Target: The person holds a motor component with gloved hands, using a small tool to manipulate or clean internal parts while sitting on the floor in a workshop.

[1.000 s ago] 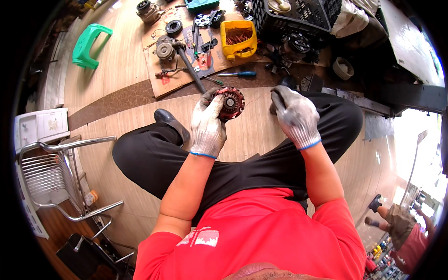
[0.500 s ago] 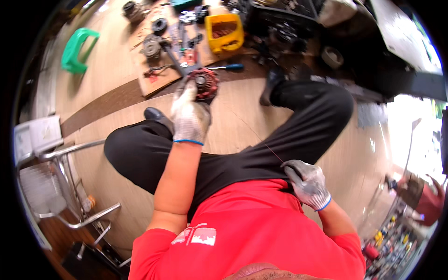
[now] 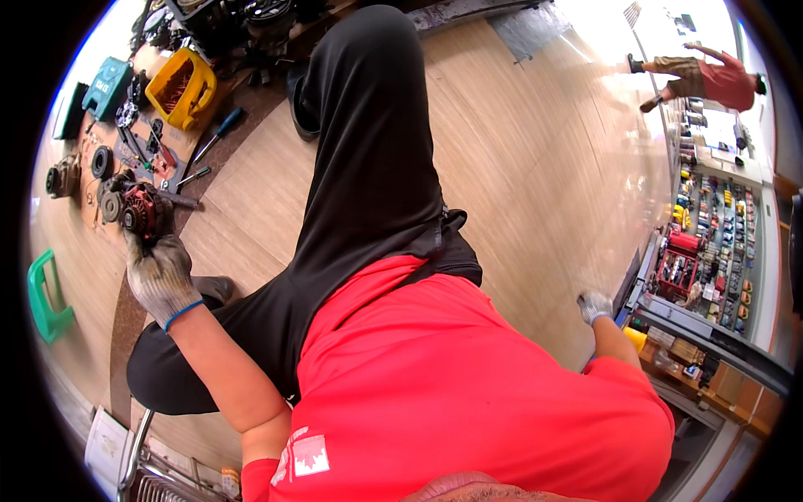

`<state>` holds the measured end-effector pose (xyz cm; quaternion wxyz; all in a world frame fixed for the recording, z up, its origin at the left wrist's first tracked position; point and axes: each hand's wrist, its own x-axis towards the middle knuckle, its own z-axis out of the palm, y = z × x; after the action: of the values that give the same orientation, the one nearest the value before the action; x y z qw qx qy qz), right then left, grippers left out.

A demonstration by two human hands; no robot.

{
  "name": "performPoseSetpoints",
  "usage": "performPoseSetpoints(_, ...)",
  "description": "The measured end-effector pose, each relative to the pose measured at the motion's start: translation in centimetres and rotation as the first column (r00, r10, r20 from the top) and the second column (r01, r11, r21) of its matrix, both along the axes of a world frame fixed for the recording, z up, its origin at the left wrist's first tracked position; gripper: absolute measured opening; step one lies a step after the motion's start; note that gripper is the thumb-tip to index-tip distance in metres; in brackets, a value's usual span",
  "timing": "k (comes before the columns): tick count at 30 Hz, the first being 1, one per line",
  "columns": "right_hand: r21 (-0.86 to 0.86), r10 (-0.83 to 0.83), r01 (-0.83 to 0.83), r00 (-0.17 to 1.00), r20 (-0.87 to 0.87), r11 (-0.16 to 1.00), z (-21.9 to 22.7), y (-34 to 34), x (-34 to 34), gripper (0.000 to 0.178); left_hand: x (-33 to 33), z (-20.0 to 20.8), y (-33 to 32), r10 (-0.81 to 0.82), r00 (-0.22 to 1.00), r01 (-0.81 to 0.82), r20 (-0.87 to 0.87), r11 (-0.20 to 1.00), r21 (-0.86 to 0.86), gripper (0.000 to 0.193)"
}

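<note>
Left gloved hand (image 3: pixel 162 280) grasping red-wound motor core (image 3: pixel 147 207) by near edge, presumably keeping hub (image 3: pixel 130 219) clear. Right gloved hand (image 3: pixel 595 307) hanging well apart; cannot tell whether fingers clenching.

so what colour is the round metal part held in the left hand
The round metal part is dark red with blackish areas, best seen in the head view.

Rough red metal part (image 3: pixel 145 209), knitted cloth gloves (image 3: pixel 163 278), smooth plastic yellow container (image 3: pixel 197 117), matt cloth trousers (image 3: pixel 368 159), glossy floor (image 3: pixel 527 176)
</note>
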<state>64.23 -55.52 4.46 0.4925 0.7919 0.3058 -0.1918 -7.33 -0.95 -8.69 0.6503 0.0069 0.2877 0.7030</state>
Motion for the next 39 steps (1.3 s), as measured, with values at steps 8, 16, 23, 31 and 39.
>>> performPoseSetpoints(8, 0.006, -0.897, 0.974, 0.211, -0.388, 0.227, -3.7, -6.8, -0.5, 0.035, 2.0, 1.9, -2.7, -0.031, 0.999, 0.034, -0.040, 0.995, 0.094, 0.039)
performPoseSetpoints(16, 0.782, 0.036, 0.051, 0.995, -0.093, 0.621, -7.1, 30.4, -7.9, 0.036, 3.7, 3.0, -3.8, -0.146, 0.988, 0.135, 0.051, 0.976, 0.169, 0.037)
performPoseSetpoints(23, 0.946, 0.890, 0.294, 0.381, -0.249, 0.139, 0.8, 55.6, -39.7, 0.037, 1.8, 0.6, -3.3, -0.085, 0.989, 0.090, -0.117, 0.995, 0.037, 0.037)
performPoseSetpoints(31, 0.370, 0.476, 0.554, -0.054, -0.878, 0.746, -4.7, 53.7, -50.9, 0.042, 4.3, 2.8, -2.5, -0.010, 0.970, -0.004, -0.242, 0.998, -0.060, 0.040)
performPoseSetpoints(39, 0.763, 0.779, 0.203, 0.006, -0.628, 0.614, -4.5, 55.4, -46.7, 0.029, 5.0, 3.3, -2.7, -0.003, 0.993, -0.007, -0.114, 0.997, -0.081, 0.039)
